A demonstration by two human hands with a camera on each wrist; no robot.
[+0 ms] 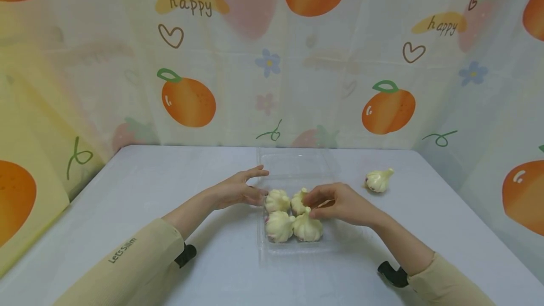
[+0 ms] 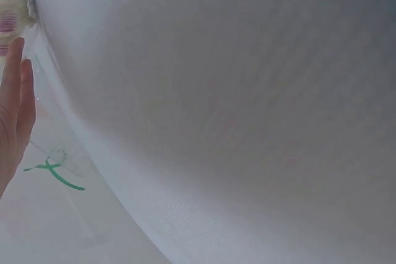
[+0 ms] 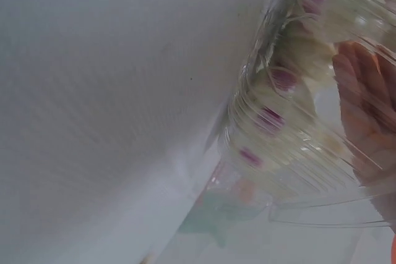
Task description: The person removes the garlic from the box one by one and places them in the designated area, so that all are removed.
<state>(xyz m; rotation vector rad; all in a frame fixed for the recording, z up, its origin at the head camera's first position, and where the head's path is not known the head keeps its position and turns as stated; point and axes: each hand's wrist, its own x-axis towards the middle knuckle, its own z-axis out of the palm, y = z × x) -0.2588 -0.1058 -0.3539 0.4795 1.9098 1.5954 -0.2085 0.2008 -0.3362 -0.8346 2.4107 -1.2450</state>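
Several pale garlic bulbs (image 1: 279, 226) with purple-marked bases sit close together inside a clear plastic box (image 1: 293, 248). My right hand (image 1: 340, 204) reaches in from the right, its bent fingers and thumb on the back right garlic bulb (image 1: 297, 205). Part of that bulb is hidden behind the fingers. Through the box's clear wall, the right wrist view shows this hand's fingers (image 3: 352, 85) beside the bulbs. At the box's left side is my left hand (image 1: 238, 189), fingers extended and spread, fingertips right at the rim near the back left garlic bulb (image 1: 277, 200).
Another garlic bulb (image 1: 377, 181) lies on the white table (image 1: 204, 263) to the right, behind my right hand. The box's clear lid (image 1: 297, 162) is folded back toward the far table edge. A fruit-printed curtain (image 1: 238, 98) stands behind the table.
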